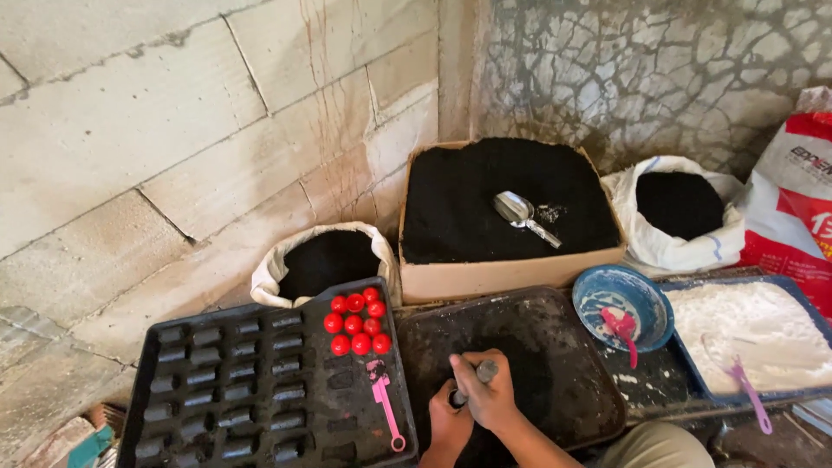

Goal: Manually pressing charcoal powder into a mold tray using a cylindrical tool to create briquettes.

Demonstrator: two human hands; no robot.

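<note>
My right hand [492,395] is closed around a short grey metal tube [486,371] over a black tray [572,312] dusted with dark powder. My left hand [445,419] sits just below and left of it, fingers curled at the tube's lower end, which is hidden between the hands. To the left lies a black mould tray [165,416] with several dark cylinders in rows. Several red balls [355,322] and a pink spatula-like tool [384,403] rest at its right side.
A cardboard box [507,279] of black powder holds a metal scoop [523,214]. White sacks of black powder stand at left [270,276] and right [672,251]. A blue bowl [624,299], a blue tray of white powder [815,308] and a purple scoop [747,390] are at right.
</note>
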